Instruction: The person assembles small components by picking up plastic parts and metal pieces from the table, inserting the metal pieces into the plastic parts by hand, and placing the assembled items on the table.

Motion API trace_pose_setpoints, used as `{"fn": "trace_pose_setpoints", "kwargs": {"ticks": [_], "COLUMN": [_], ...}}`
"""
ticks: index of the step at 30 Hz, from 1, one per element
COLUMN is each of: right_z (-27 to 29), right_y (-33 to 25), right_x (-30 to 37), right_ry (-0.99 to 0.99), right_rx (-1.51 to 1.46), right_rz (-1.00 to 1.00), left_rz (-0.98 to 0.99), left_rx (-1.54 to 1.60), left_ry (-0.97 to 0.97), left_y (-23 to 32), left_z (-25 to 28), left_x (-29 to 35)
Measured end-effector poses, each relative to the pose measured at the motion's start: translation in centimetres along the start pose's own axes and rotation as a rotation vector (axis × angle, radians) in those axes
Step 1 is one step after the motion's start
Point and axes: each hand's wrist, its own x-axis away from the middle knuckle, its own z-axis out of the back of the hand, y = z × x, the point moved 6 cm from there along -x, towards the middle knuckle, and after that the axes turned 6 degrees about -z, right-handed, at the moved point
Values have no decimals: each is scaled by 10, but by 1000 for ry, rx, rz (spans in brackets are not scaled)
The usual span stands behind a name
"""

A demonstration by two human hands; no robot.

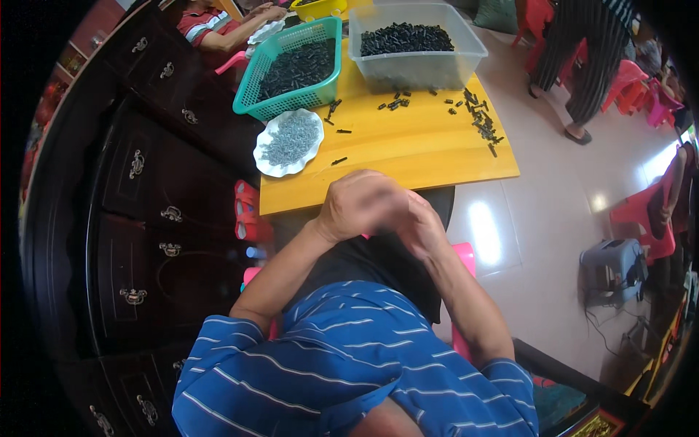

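My left hand (357, 205) and my right hand (422, 227) meet just in front of the table's near edge, above my lap. The fingers of both are curled in and pressed together. A dark smear of motion lies between them, so I cannot make out what they hold. Nearest to them on the yellow wooden table (408, 156) lies a small black cylindrical piece (339, 160). Beyond my left hand, a white wavy-rimmed dish (274, 169) holds many small clear or silvery pieces (291, 140).
A green basket (291, 104) and a translucent bin (415, 73) hold black pieces. More black pieces (480, 120) lie scattered at the right. Another person's arm (237, 35) is at the far left; a standing person (582, 65) is far right. Dark drawers (145, 182) flank my left.
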Motion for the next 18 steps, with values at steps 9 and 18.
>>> {"fn": "trace_pose_setpoints", "kwargs": {"ticks": [9, 18], "right_z": [45, 34], "right_y": [3, 6], "right_x": [0, -1], "right_ry": [372, 306], "right_rx": [-29, 24], "right_rz": [-27, -86], "left_rz": [412, 473], "left_rx": [-94, -1006], "left_ry": [-336, -129], "left_y": [-63, -176], "left_z": [12, 132], "left_x": [17, -102]}}
